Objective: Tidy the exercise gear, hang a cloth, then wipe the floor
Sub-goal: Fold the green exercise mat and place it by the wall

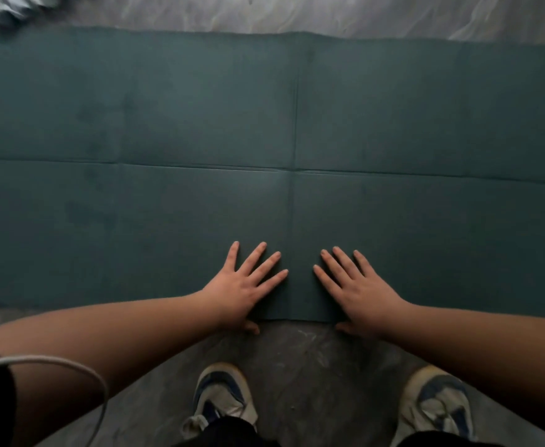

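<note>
A dark green exercise mat lies flat on the floor and spans the whole width of the view, with fold creases crossing near its middle. My left hand and my right hand rest palm-down on the mat's near edge, fingers spread on top. Both thumbs sit at the edge, against the floor. Neither hand holds anything that I can see.
Grey marbled floor shows in front of and behind the mat. My two white-and-blue shoes stand just short of the mat's near edge. A pale crumpled item lies at the far left corner. A white cable loops over my left arm.
</note>
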The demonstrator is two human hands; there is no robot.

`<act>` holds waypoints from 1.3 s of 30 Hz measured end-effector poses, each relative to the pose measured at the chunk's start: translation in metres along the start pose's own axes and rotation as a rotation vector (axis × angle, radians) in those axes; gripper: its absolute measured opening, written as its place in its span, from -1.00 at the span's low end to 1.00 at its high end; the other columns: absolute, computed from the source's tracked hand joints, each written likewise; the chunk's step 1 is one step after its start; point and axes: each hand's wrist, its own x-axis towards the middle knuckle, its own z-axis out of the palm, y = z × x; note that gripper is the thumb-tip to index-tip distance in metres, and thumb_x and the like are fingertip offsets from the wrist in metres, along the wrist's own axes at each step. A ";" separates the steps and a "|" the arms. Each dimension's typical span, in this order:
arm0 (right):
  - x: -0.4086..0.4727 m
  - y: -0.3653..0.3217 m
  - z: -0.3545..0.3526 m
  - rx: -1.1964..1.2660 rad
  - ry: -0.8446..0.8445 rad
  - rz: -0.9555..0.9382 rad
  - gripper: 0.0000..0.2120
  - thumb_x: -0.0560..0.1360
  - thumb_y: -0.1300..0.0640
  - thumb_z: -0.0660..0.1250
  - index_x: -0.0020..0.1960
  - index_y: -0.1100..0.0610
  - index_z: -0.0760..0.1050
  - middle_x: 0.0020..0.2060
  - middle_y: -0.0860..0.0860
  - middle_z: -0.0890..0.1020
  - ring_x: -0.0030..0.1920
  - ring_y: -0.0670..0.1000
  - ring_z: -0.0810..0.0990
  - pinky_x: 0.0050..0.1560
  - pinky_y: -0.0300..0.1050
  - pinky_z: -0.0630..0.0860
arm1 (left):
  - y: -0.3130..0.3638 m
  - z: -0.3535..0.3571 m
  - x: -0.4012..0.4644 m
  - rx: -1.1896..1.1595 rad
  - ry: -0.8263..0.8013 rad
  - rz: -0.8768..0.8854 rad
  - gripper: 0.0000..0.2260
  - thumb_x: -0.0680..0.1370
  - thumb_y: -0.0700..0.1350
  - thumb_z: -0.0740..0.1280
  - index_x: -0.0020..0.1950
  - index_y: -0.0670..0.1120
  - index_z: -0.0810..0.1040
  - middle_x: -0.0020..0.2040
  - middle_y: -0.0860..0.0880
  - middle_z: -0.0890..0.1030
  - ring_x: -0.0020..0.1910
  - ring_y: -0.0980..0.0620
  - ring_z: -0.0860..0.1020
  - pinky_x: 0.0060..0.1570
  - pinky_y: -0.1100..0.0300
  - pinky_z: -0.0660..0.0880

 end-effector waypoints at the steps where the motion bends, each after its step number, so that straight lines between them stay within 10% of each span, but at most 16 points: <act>1: 0.000 -0.001 0.000 -0.005 0.005 -0.001 0.14 0.33 -0.34 0.37 0.60 0.12 -0.20 0.57 0.24 -0.16 0.55 0.29 -0.22 0.48 0.36 -0.12 | 0.002 0.001 0.001 0.017 0.000 0.011 0.07 0.39 0.40 0.30 0.55 0.04 -0.37 0.55 -0.12 -0.37 0.49 -0.27 -0.40 0.32 -0.49 -0.24; 7: -0.005 -0.002 -0.007 -0.026 -0.040 -0.046 -0.02 0.35 -0.24 0.27 0.59 0.15 -0.05 0.56 0.27 0.03 0.54 0.36 -0.01 0.44 0.40 0.07 | -0.005 -0.007 -0.004 0.020 0.002 0.063 -0.11 0.47 0.29 0.21 0.57 0.05 -0.28 0.61 -0.11 -0.19 0.56 -0.24 -0.21 0.42 -0.38 -0.06; 11: -0.021 -0.013 -0.026 0.047 -0.009 0.019 -0.13 0.47 -0.07 0.19 0.59 0.13 -0.23 0.57 0.24 -0.04 0.56 0.29 0.01 0.48 0.31 0.08 | -0.003 -0.027 -0.020 -0.101 0.067 0.034 -0.28 0.51 0.12 0.12 0.60 -0.02 -0.08 0.60 -0.11 0.08 0.50 -0.11 0.27 0.42 -0.11 0.25; 17: -0.044 -0.004 -0.059 0.137 0.221 0.075 -0.30 0.36 0.16 0.24 0.50 0.17 0.25 0.31 0.20 0.54 0.15 0.16 0.64 0.09 0.15 0.59 | -0.007 -0.056 -0.040 -0.162 0.485 0.074 -0.56 0.45 -0.09 0.10 0.34 -0.06 0.38 0.18 -0.06 0.64 -0.09 -0.05 0.68 -0.40 0.14 0.58; 29: -0.035 0.037 -0.161 -0.284 0.725 0.058 -0.36 0.52 0.14 0.12 0.58 0.09 0.10 0.57 0.16 0.11 0.55 0.29 0.06 0.36 0.54 0.07 | -0.068 -0.164 -0.016 0.121 0.822 -0.227 -0.58 0.54 -0.19 0.13 0.39 -0.18 0.46 0.07 -0.13 0.62 -0.17 -0.14 0.58 -0.27 0.03 0.44; 39: 0.020 0.093 -0.190 -0.137 0.603 0.320 -0.06 0.30 0.01 0.50 0.57 0.06 0.13 0.58 0.11 0.06 0.57 0.23 -0.05 0.39 0.54 -0.12 | -0.115 -0.232 0.045 0.195 0.845 -0.413 -0.38 0.51 -0.14 0.26 0.54 0.01 0.15 0.28 -0.11 0.49 0.15 -0.14 0.47 0.16 -0.09 0.28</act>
